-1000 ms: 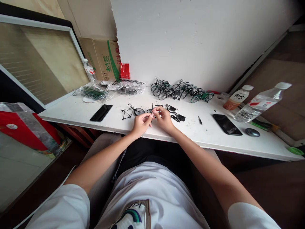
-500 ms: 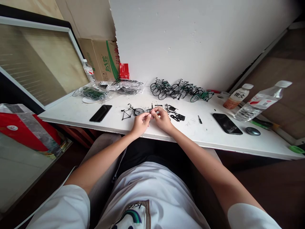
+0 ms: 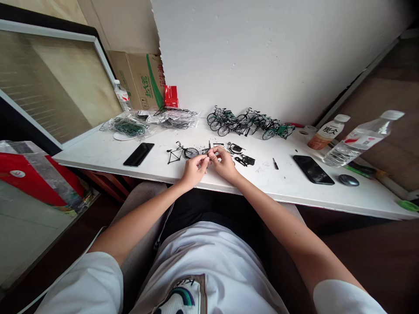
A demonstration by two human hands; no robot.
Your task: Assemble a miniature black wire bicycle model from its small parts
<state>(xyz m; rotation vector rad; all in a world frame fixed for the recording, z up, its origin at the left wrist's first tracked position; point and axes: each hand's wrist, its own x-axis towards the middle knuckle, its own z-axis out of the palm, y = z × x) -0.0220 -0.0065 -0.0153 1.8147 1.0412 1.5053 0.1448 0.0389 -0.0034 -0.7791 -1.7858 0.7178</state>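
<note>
Near the front edge of the white table, my left hand and my right hand meet with fingertips pinched. Whatever sits between them is too small and hidden to name. Just left of my hands lies a partly built black model bicycle, its frame, handlebar and one wheel showing. Loose black bicycle parts and a black ring-shaped part are to the right of my right hand. Beyond my fingers, small black pieces are partly covered by the hands.
Several finished model bicycles stand at the back. Plastic bags of parts lie back left, by a carton. Phones lie left and right, with a small screwdriver, a drink bottle and a water bottle.
Both hands stay together in nearly the same place, fingertips shifting very slightly. The view has moved a little; the things on the table lie as before.
</note>
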